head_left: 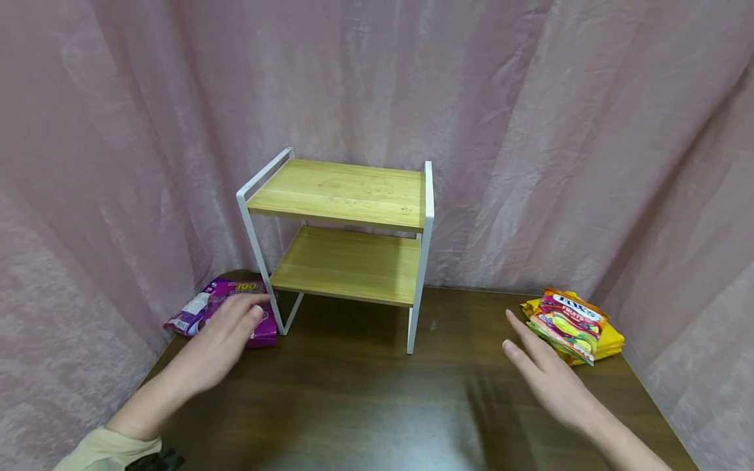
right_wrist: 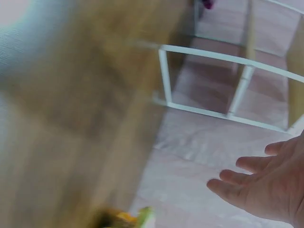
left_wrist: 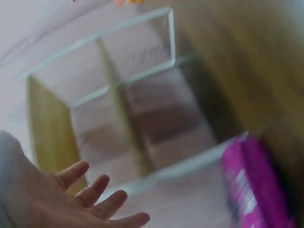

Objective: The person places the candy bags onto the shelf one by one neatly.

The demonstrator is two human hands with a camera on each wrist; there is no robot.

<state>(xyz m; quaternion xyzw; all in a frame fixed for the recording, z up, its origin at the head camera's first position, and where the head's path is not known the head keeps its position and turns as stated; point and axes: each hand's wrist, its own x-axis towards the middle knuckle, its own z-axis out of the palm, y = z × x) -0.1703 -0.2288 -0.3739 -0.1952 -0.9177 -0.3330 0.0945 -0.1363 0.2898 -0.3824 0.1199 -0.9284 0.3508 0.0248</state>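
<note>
My left hand (head_left: 215, 343) hovers at the left with its fingers extended, holding nothing. Behind it lie purple snack packets (head_left: 262, 332), partly covered by the hand in the head view; one magenta packet (left_wrist: 256, 185) shows in the left wrist view. On the right, my right hand (head_left: 548, 373) is held above the table, fingers straight and nothing in it. Just beyond that hand sits a small pile of packets, a red and green Fox's Fruits candy bag (head_left: 570, 324) on top of yellow bags (head_left: 609, 343). Both palms face inward, as the wrist views show.
A two-tier shelf (head_left: 353, 196) with light wooden boards and white metal side frames (head_left: 419, 281) stands at the back middle of the dark wooden table (head_left: 365, 392). Pink curtains (head_left: 530, 131) hang behind and on both sides.
</note>
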